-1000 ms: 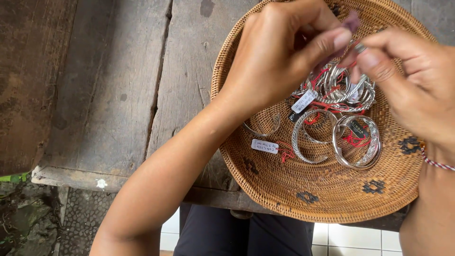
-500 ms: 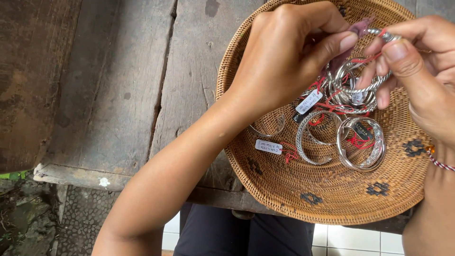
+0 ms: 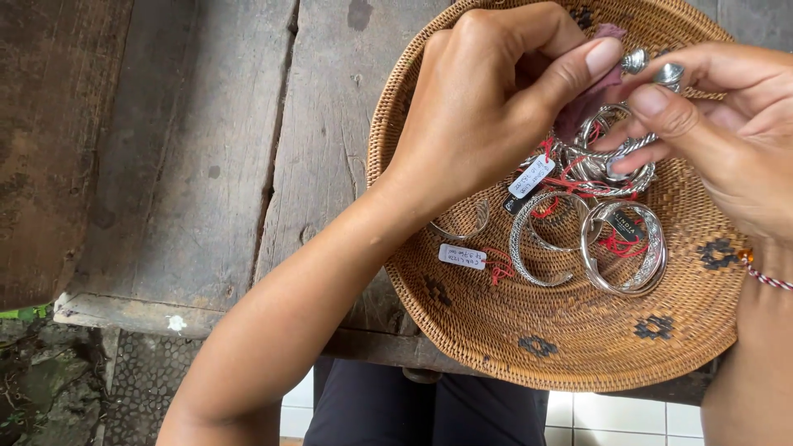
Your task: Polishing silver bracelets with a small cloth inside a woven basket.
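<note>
A round woven basket (image 3: 578,347) lies on a weathered wooden table (image 3: 198,165). Inside it are several silver bangles (image 3: 624,248) with red strings and small white paper tags (image 3: 462,256). My left hand (image 3: 487,99) hovers over the basket's upper part and pinches a small mauve cloth (image 3: 591,95) between thumb and fingers. My right hand (image 3: 727,132) grips a twisted silver cuff bracelet (image 3: 652,74) with knobbed ends, holding it against the cloth just above the pile.
The table's front edge (image 3: 165,318) runs below the basket, which overhangs it slightly. Under it show my dark trousers (image 3: 429,413), white floor tiles (image 3: 603,417) and mossy paving (image 3: 49,388) at the lower left. A thin red-and-white cord (image 3: 768,279) circles my right wrist.
The right hand has lifted the cuff bracelet out of the pile and up to the cloth in the left hand. Both hands now sit a little higher over the basket.
</note>
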